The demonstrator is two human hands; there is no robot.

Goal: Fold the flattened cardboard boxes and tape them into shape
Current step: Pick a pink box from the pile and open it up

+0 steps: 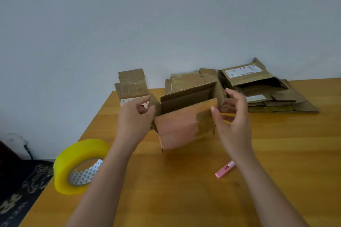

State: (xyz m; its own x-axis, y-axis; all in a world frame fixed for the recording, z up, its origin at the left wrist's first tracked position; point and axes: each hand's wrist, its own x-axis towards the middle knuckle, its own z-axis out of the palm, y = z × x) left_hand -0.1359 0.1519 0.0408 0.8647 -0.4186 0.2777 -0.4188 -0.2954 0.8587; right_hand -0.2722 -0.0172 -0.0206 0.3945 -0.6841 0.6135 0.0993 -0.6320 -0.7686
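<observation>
Holding a partly opened cardboard box above the middle of the wooden bench, you had both hands on it. Your left hand pinched the flap at the box's 9 o'clock side, thumb and fingers curled round the edge. Your right hand gripped the 3 o'clock wall, thumb on the near panel and fingers curled behind. The box's open mouth faced up and away from you, and a near flap hung down toward you.

At 8 o'clock from the box, a large roll of yellow tape stood tilted near the bench's left edge. At 5 o'clock lay a small pink cutter, partly hidden by your right forearm. At 2 o'clock, against the wall, sat a stack of flattened boxes. At 11 o'clock stood two small taped boxes, one upon the other. Directly behind the held box, at 12 o'clock, more flattened cardboard leaned near the wall.
</observation>
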